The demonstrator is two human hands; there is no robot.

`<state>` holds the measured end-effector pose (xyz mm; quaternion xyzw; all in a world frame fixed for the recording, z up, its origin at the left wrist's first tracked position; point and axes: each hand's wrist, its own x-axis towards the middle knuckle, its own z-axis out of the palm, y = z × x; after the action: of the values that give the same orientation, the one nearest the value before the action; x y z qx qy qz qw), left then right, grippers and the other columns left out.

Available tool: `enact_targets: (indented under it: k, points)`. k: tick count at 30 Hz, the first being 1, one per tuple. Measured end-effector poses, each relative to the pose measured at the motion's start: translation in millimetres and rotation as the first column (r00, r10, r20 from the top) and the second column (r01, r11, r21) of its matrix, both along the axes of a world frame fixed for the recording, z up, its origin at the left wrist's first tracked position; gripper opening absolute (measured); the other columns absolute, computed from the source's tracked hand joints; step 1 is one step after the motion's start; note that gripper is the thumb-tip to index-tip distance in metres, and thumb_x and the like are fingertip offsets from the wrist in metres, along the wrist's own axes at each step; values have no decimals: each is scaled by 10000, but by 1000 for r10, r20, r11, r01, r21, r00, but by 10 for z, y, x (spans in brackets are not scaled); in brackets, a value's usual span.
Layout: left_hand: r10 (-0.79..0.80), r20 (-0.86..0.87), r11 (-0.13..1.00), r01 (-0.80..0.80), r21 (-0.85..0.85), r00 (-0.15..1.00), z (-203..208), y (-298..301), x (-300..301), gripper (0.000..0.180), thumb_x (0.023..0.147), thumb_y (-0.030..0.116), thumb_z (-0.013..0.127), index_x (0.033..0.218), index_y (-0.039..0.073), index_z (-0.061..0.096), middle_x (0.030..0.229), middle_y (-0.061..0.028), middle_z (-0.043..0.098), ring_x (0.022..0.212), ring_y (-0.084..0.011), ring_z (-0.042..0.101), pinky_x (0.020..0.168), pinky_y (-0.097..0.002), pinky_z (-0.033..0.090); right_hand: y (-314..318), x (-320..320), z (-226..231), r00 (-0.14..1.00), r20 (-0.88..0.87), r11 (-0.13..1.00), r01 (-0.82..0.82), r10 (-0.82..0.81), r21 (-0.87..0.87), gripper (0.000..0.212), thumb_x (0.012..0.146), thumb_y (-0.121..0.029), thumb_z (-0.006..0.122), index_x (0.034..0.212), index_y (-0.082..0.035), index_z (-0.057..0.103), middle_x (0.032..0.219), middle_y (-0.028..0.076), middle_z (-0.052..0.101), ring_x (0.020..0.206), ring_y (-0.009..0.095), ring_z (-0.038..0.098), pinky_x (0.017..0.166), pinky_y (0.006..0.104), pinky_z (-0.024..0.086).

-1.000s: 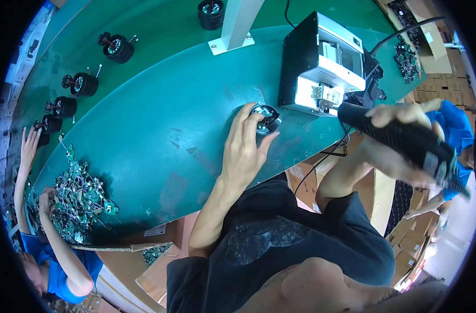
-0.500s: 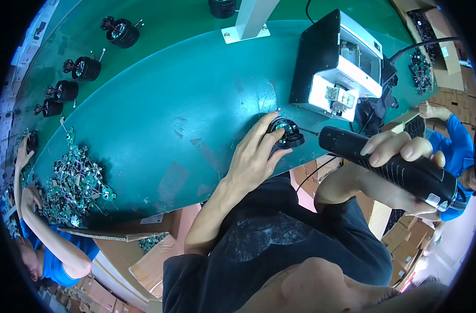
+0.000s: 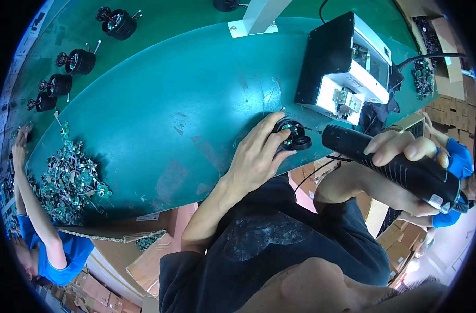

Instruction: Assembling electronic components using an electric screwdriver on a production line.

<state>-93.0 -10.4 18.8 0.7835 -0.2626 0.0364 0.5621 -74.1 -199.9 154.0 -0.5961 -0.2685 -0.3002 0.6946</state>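
Note:
My left hand grips a round black housing near the table's front edge, thumb and fingers around its side. A green circuit board shows inside the housing. My right hand is wrapped round a black electric screwdriver, held almost level with its tip pointing left. The thin bit reaches toward the housing's right side; whether it touches is too small to tell.
A black-and-white screw feeder stands behind my right hand. Tangled circuit boards with wires are heaped at left. Several black housings line the far left. A metal post rises at the back. Co-workers in blue sit on both sides.
The view has shifted slightly. My hands keep their grips on the housing and the screwdriver. The left co-worker's arms have moved.

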Motion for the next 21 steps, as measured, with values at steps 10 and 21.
enact_targets:
  k: [10,21]
  points:
    - [-89,-36,996,88,-14,995,-16,28,-14,406,778,62,779,1111,-50,574,1372,-225,494,1147,-381,600,962,-429,514,20,38,-8,997,-61,999,-41,41,3,747,942,-702,422,1409,-119,412,1040,195,633,597,261,681,488,364,581]
    - [-78,-253,997,82,5,964,128,74,32,587,776,60,768,1273,-36,471,1300,-227,515,1072,-362,603,903,-422,521,185,204,-141,997,-43,997,-71,71,18,982,863,-837,306,1459,-58,352,929,175,623,523,227,628,453,332,560]
